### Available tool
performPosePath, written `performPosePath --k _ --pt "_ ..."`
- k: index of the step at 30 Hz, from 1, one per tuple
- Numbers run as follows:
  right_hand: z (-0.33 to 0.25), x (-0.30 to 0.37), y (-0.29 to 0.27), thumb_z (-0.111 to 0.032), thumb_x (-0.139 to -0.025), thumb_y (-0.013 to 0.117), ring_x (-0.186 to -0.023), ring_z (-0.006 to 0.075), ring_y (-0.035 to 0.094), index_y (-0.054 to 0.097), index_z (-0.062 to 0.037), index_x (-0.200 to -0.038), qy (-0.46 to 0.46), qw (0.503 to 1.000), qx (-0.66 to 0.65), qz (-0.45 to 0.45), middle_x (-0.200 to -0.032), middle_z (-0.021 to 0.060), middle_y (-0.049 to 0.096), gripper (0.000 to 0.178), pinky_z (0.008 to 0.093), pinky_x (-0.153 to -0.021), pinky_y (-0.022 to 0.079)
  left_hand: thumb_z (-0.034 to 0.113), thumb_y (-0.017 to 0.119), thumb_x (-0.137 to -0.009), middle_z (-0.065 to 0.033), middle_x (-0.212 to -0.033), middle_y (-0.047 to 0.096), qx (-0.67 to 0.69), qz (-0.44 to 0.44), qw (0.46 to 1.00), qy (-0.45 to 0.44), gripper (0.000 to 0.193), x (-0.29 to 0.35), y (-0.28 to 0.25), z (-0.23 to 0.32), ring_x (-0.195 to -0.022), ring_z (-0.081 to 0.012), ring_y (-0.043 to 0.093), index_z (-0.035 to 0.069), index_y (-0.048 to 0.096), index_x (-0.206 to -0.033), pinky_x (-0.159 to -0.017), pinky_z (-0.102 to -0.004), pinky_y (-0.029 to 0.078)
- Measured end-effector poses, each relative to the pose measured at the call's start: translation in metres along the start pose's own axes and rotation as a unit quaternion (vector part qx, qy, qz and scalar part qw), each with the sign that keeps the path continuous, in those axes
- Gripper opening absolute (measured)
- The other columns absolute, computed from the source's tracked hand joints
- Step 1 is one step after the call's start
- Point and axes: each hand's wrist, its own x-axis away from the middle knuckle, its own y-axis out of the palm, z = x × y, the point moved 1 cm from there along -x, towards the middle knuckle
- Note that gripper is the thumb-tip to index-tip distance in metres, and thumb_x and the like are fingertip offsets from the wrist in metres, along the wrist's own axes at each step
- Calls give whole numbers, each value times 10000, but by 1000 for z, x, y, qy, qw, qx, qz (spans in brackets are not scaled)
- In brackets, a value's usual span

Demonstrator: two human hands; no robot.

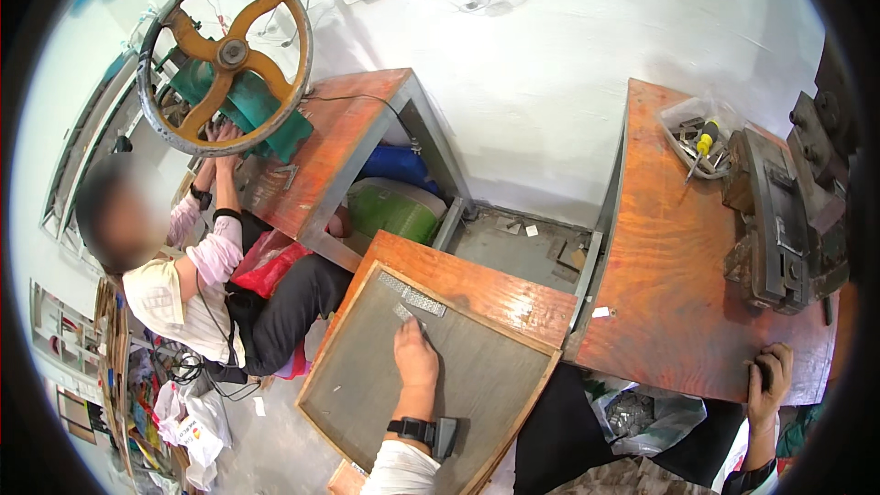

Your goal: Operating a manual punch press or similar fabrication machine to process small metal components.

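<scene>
My left hand [415, 356] rests palm down on the grey mesh of a wooden-framed tray [477, 316], fingertips touching a small flat metal strip [403, 313]; whether it grips the strip I cannot tell. Two more perforated strips [412, 294] lie just beyond on the mesh. A black band with a small device sits on that wrist. My right hand [766, 376] curls over the near edge of an orange wooden workbench [665, 266], fingers closed around a small dark object at the edge.
A heavy dark metal press [779, 220] stands on the workbench's right. A clear tub with a yellow-handled screwdriver [704, 142] sits behind it. Another person [197, 284] sits at the left, hands at a machine with a large handwheel [225, 55]. A bag of metal parts [642, 412] lies below.
</scene>
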Motion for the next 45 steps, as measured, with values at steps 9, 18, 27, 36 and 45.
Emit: performPosePath --k 9,18,27,36,45 --pt "-1 1 0 7 -690 590 -861 344 473 515 15 -794 -12 1000 17 13 -873 173 481 129 416 -806 387 98 549 -798 -128 -1054 598 -66 55 991 102 232 -33 -11 17 -1061 -318 520 31 586 -1017 -886 -465 403" --pt "-1 0 0 -2 -685 599 -835 336 471 511 13 -790 -11 1000 12 17 -862 169 482 138 409 -785 391 82 560 -796 -103 -1101 588 7 -23 986 163 244 -49 -4 -6 -1076 -340 510 74 608 -1035 -902 -399 438" --pt "-3 -2 1 3 -690 598 -853 344 479 520 17 -798 -6 1000 5 13 -874 176 490 134 409 -791 395 108 560 -791 -82 -1118 582 -37 -70 978 194 267 -48 -16 -8 -1101 -317 490 83 600 -1053 -933 -434 390" --pt "-4 -2 0 15 -698 586 -846 345 481 517 19 -800 -4 1000 7 9 -872 178 489 123 410 -794 398 93 577 -766 -30 -1033 596 -21 -126 969 213 247 -16 -40 10 -1009 -274 516 115 610 -1009 -882 -392 372" --pt "-6 -4 0 10 -708 589 -840 345 487 517 22 -806 -25 999 13 20 -874 177 492 122 403 -776 403 104 703 -677 -28 -1092 559 -34 -261 944 201 377 -46 -51 11 -1114 -238 452 145 622 -1042 -920 -474 323"
